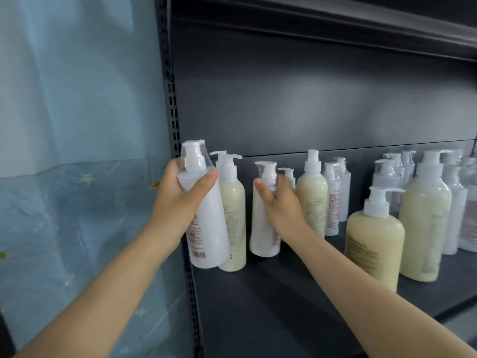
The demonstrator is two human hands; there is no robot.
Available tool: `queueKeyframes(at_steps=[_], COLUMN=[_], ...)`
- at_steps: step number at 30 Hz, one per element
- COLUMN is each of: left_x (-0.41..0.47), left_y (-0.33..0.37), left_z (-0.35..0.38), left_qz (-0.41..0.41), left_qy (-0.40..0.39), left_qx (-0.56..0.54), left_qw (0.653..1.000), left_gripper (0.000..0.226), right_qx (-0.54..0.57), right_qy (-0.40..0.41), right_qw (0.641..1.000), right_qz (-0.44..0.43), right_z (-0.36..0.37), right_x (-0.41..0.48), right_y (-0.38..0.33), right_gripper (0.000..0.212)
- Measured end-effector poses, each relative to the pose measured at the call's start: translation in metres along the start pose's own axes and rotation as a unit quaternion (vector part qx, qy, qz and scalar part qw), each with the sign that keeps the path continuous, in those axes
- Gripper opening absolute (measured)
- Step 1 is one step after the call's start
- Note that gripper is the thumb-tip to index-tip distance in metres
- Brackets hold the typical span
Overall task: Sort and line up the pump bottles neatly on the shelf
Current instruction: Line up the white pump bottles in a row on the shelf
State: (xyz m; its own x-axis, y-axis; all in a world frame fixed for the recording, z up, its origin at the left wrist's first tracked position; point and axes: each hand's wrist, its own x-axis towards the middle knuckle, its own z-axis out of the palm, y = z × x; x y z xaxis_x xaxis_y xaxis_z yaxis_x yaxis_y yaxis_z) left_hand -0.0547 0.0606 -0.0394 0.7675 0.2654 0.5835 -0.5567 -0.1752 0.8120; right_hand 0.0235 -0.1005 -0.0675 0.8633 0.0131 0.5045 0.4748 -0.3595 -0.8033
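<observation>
on a dark shelf (271,306) by a blue starred sheet (77,177), the left hand (178,200) gripped a tall white bottle (206,223) at the left end, the right hand (281,202) clasped a shorter bottle (260,223), and the right-edge bottles (459,189) were blurred.

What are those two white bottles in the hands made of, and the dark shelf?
Tall white bottle and shorter white bottle: likely opaque plastic, smooth with a soft sheen; clear crinkly film, probably shrink wrap, covers their pumps. Shelf: seemingly painted metal, matte dark grey, judging by its slotted upright.
</observation>
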Motion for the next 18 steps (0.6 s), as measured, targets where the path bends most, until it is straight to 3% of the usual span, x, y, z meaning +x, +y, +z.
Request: queueKeyframes(at_steps=[6, 9, 15, 18], left_x=[-0.027, -0.049, -0.104, -0.129], left_y=[0.031, 0.053, 0.09, 0.102], left_z=[0.023, 0.042, 0.094, 0.131], left_qz=[0.011, 0.024, 0.021, 0.016], left_qy=[0.018, 0.016, -0.011, -0.034], left_qx=[0.028, 0.027, 0.023, 0.009], left_qw=[0.999, 0.999, 0.999, 0.999], left_gripper=[0.018, 0.022, 0.027, 0.033], right_qx=[0.052, 0.082, 0.125, 0.109], right_qy=[0.019, 0.003, -0.026, -0.028], right_qw=[0.998, 0.996, 0.992, 0.993], right_qz=[-0.032, -0.033, -0.019, -0.024], right_z=[-0.053, -0.084, -0.17, -0.215], right_x=[-0.042, -0.064, -0.106, -0.12], right_y=[-0.022, -0.022, -0.012, 0.001], right_gripper=[0.04, 0.037, 0.013, 0.038])
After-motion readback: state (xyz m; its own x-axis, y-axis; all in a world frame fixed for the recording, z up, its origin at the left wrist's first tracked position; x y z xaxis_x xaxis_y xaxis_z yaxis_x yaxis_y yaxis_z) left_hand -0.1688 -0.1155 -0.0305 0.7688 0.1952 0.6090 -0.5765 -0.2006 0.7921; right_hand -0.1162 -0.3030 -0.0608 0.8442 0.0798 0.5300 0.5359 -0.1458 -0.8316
